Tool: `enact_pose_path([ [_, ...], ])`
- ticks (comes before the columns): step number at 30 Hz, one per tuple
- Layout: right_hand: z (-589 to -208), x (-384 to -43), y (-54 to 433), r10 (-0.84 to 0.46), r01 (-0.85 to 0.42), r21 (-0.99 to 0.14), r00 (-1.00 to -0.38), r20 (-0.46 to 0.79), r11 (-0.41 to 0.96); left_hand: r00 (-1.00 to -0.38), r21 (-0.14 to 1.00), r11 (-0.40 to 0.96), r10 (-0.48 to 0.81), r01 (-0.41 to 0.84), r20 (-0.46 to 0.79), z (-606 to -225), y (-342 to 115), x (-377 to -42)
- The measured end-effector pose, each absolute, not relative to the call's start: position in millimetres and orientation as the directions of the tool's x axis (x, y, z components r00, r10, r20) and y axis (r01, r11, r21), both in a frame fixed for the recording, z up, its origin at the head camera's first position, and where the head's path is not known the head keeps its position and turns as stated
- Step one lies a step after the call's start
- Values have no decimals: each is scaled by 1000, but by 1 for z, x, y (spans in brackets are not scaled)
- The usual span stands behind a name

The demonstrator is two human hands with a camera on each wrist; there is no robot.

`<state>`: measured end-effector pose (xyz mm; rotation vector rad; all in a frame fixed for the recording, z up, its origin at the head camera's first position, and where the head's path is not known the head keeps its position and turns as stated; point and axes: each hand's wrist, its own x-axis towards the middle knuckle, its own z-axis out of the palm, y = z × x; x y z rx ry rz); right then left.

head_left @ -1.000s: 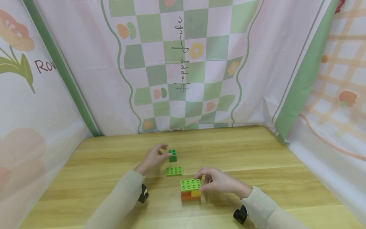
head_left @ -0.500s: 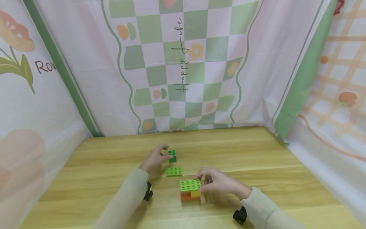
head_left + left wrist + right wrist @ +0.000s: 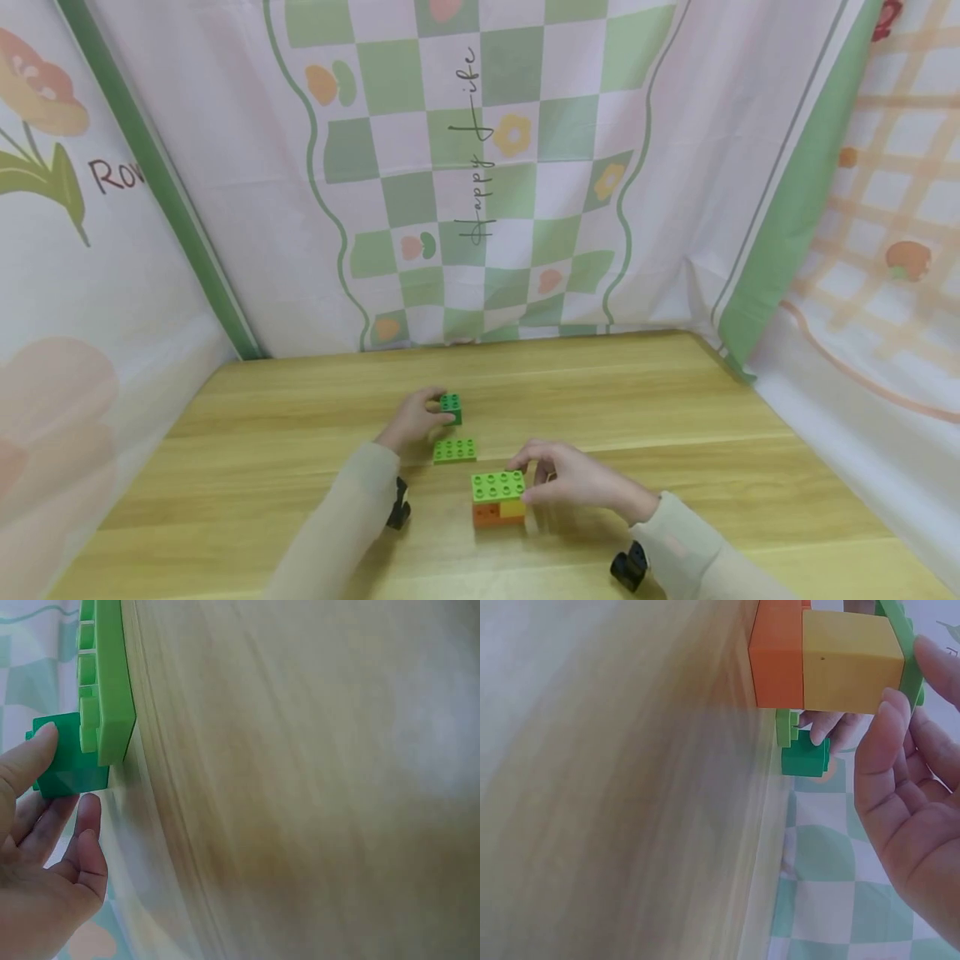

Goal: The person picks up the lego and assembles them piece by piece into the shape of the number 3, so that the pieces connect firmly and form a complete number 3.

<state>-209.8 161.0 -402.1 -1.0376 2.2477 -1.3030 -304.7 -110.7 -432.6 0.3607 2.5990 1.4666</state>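
Note:
At the far middle of the table, my left hand [image 3: 415, 420] pinches a dark green toy brick [image 3: 452, 410]. Its thumb lies against the near face in the left wrist view, with fingers on the opposite side. Just nearer lies a loose light green building plate [image 3: 454, 451] with two rows of studs. Closer still stands a brick stack: a light green plate [image 3: 497, 485] on top, a yellow brick [image 3: 851, 661] below it and orange bricks [image 3: 486, 515] beside and beneath. My right hand [image 3: 573, 475] holds the stack's right end near the top plate by thumb and fingers.
The wooden table [image 3: 645, 408] reaches back to a checked green and white curtain [image 3: 480, 208]. Printed cloth hangs along both sides. A small black camera [image 3: 630, 567] sits at the right wrist, another black device [image 3: 399, 503] at the left.
My left hand has shifted slightly right, and its fingers have closed in on the dark green brick. The right hand and the stack stay in place.

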Motion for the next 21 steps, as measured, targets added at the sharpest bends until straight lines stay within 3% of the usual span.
enact_pose_path([
  [21,-402,-209,161,-733,-391,-873,-677,59,291,-966,856,501,260,130,-5,-430,-112,-302],
])
